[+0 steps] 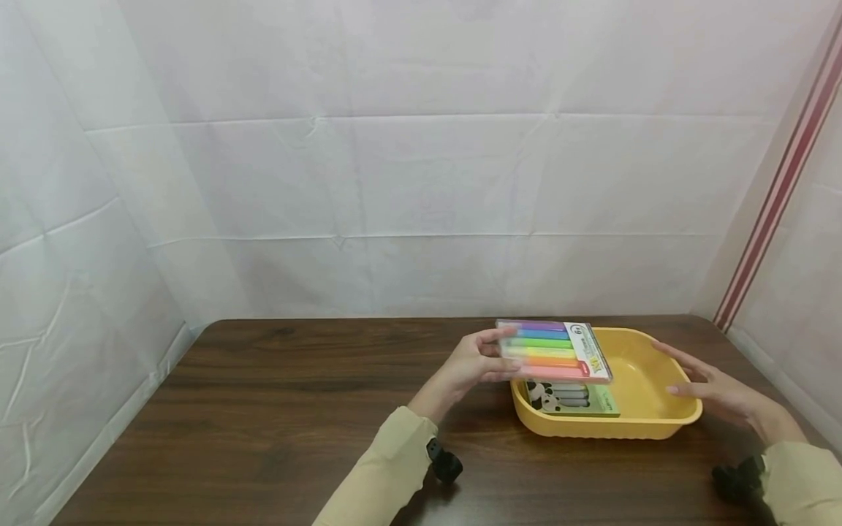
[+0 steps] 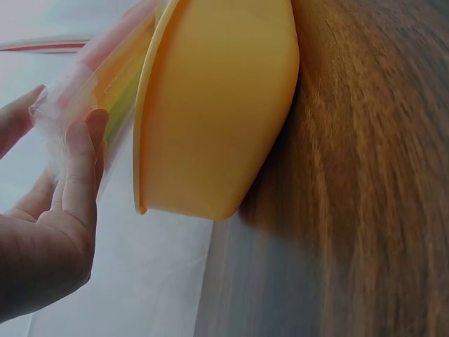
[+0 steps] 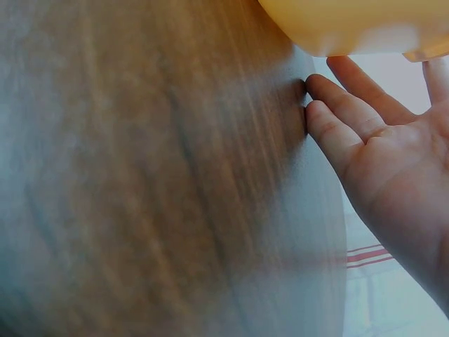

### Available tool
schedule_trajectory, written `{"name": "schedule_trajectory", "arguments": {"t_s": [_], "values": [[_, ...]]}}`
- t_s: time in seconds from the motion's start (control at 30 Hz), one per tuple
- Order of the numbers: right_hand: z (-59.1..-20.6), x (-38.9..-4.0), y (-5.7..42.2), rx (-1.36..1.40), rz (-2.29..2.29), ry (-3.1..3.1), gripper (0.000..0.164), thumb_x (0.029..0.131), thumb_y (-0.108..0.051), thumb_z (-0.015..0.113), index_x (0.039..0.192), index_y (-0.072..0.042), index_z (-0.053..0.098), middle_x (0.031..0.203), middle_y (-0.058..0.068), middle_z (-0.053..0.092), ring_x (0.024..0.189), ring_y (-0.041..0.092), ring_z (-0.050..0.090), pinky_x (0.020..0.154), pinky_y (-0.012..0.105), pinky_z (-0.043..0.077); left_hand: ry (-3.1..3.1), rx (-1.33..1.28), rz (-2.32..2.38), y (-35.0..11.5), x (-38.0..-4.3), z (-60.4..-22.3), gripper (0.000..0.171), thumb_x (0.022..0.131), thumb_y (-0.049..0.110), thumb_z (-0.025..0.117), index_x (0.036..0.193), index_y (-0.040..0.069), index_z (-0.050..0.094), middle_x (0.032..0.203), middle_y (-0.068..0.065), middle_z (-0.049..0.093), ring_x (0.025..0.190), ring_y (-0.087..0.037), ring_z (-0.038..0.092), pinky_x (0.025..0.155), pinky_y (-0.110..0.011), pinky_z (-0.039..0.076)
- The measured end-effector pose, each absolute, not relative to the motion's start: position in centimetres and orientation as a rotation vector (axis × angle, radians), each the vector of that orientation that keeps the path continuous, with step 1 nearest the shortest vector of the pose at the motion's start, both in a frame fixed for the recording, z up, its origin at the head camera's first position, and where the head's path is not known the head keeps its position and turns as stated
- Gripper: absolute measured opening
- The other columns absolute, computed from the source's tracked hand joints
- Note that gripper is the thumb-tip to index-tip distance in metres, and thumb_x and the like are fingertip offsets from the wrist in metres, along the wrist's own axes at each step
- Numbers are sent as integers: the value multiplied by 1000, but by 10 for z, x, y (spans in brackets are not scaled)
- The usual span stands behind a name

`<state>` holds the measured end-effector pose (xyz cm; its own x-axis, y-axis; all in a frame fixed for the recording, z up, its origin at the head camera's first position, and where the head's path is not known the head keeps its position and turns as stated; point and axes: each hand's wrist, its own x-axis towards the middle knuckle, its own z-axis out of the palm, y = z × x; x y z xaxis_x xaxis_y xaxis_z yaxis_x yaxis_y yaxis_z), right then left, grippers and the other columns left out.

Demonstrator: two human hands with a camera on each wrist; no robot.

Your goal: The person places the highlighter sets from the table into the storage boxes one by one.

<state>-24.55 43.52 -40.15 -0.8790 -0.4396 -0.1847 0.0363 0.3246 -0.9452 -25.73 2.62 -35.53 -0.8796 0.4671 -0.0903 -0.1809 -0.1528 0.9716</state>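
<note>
My left hand [image 1: 468,363] pinches the left end of a clear pack of highlighters [image 1: 549,352], in a row from purple to pink. The pack is tilted above the left part of a yellow plastic basket [image 1: 631,429]. In the left wrist view, the wrapper [image 2: 63,116] lies between thumb and fingers. Under it, inside the basket, a green pack with a panda picture [image 1: 572,399] shows partly. My right hand [image 1: 723,391] is at the basket's right end, its thumb over the rim. In the right wrist view its fingers [image 3: 344,105] are fairly straight, two fingertips at the tabletop.
The basket stands on a dark brown wooden table [image 1: 263,424], toward its right side. White sheeting [image 1: 427,183] hangs behind the table and along both sides. A red-striped band [image 1: 779,175] runs down the right corner. Each wrist wears a black camera [image 1: 447,464].
</note>
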Motion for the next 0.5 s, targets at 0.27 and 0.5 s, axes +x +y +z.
{"name": "schedule_trajectory", "arguments": {"t_s": [0.27, 0.5], "values": [[-401, -245, 435, -346, -1582, 2171, 74, 91, -7, 50, 147, -26, 6, 130, -16, 19, 105, -4, 47, 84, 26, 46, 1727, 314, 2062, 34, -254, -354, 50, 78, -8, 65, 124, 8, 56, 95, -11, 62, 78, -14, 59, 72, -30, 53], [-401, -245, 435, -311, -1553, 2198, 74, 91, -8, 51, 147, -26, 6, 142, 4, 9, 104, -6, 46, 84, 25, 45, 1723, 327, 2048, 41, -254, -356, 50, 78, -7, 65, 125, 9, 56, 92, -10, 62, 75, -14, 60, 71, -29, 53]]}}
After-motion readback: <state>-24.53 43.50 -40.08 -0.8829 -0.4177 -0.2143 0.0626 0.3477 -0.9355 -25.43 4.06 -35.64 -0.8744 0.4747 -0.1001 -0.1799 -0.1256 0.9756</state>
